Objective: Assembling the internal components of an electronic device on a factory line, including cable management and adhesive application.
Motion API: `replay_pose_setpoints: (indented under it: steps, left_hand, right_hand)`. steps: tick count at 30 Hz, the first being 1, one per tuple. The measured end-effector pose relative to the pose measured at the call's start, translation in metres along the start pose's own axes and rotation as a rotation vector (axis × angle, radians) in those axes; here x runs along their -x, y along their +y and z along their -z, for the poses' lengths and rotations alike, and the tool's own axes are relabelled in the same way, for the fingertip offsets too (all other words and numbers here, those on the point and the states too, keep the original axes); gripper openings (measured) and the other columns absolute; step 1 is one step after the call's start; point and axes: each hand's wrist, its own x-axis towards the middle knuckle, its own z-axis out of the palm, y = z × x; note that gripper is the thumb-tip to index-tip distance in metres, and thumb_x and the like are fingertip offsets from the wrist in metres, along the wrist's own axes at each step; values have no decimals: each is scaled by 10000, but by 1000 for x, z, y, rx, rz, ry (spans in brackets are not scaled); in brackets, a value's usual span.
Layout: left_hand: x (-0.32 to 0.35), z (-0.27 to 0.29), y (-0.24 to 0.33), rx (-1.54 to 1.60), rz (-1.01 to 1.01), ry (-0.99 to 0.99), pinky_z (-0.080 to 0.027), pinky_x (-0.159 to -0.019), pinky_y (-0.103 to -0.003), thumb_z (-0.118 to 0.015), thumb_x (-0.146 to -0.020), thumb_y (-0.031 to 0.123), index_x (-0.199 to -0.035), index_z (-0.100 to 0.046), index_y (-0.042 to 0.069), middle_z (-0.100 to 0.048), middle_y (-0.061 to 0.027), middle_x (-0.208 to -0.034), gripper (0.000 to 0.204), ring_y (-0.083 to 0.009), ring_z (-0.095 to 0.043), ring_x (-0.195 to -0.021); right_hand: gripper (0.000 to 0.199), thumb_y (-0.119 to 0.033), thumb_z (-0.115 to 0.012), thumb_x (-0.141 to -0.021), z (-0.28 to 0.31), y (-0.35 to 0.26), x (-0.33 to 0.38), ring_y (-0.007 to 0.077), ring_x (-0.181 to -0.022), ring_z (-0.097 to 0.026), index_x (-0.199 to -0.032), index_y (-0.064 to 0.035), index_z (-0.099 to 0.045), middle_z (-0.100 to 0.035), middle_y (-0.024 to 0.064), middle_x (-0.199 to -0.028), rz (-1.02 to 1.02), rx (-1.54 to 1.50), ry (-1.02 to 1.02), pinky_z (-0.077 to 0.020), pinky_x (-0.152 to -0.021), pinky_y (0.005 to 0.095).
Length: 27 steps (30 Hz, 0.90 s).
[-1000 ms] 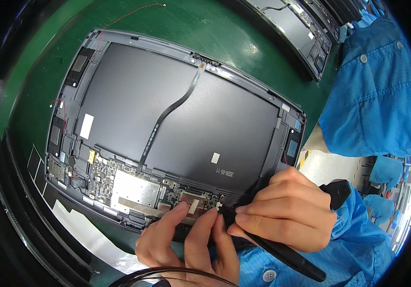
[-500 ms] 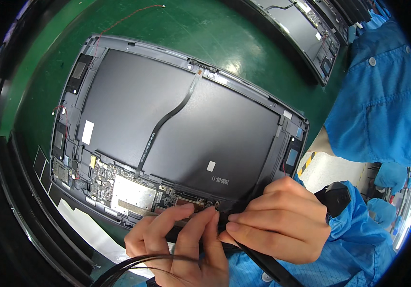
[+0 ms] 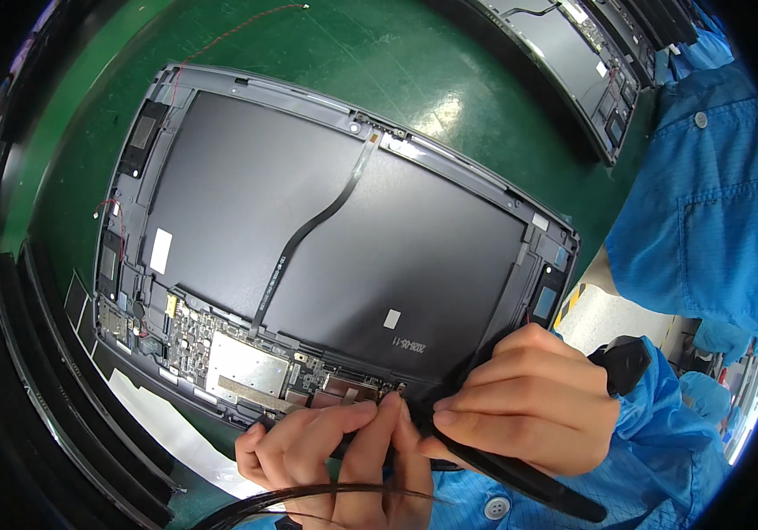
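An opened grey tablet-like device [image 3: 246,159] lies before me, its inside facing up. Along its near edge sits a circuit board [image 3: 189,331] with a silver shield plate [image 3: 242,362]. My left hand [image 3: 335,455] reaches over the near edge, thumb and fingertips pinched together at the board's right end; whatever they grip is hidden. Close beside it, my right hand [image 3: 529,406] is closed around black tweezers [image 3: 538,481]. Their tip lies between the hands, too dark to make out, and their back end points to the lower right. Thin dark strands [image 3: 335,488] cross in front of my left hand.
A similar opened device [image 3: 564,66] lies at the far right of the green bench [image 3: 352,53]. Dark stacked frames [image 3: 52,380] stand at the left, near a white sheet [image 3: 162,424]. A person in a blue sleeve [image 3: 705,194] is at the right. Thin red wires [image 3: 237,31] stick out at the upper left.
My right hand has shifted slightly right, and the tweezers' back end has swung right into fuller view. My left fingertips have drawn closer together and moved a little right and down.
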Motion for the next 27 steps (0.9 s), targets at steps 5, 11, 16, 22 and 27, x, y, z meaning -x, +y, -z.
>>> replay_pose_setpoints:
  steps: [5, 11, 16, 22, 27]
  left_hand:
    - [-7, 13, 25, -75, 250, -126, -462, -753, -343, -776, -704, 84, -810, -732, 63, -646, -47, -848, 117, -204, -622, -781]
    - [1, 11, 20, -87, 234, -95, -458, -757, -350, -783, -677, 66, -795, -733, 62, -647, -42, -848, 128, -202, -632, -784]
    - [5, 14, 17, -63, 247, -75, -452, -770, -353, -792, -680, 59, -793, -741, 51, -651, -43, -855, 124, -203, -631, -785]
    - [8, 19, 16, 62, 300, -68, -418, -852, -366, -775, -706, 36, -844, -746, 42, -663, -60, -884, 141, -208, -646, -833]
    - [14, 18, 5, 53, 303, -81, -413, -880, -376, -773, -711, 38, -852, -744, 42, -665, -65, -886, 143, -212, -653, -849]
  right_hand:
    - [105, -46, -667, -754, 2, 7, 2, 137, -681, -621, -831, 10, -712, -682, 91, -822, -1, -5, -2, -470, -615, 248]
    - [106, -44, -662, -755, 3, 9, 4, 139, -686, -621, -832, 11, -712, -682, 92, -826, 9, 5, -1, -471, -620, 249]
    - [108, -42, -658, -755, 0, 8, 0, 140, -690, -622, -832, 12, -711, -682, 93, -829, 19, 5, -13, -471, -623, 250]
    - [109, -40, -654, -755, -5, 5, 1, 141, -695, -622, -833, 12, -710, -681, 94, -833, 12, 6, 4, -472, -627, 251]
    - [110, -38, -650, -755, -17, 6, -4, 142, -699, -622, -833, 13, -709, -681, 95, -837, 9, 4, 11, -473, -631, 252]
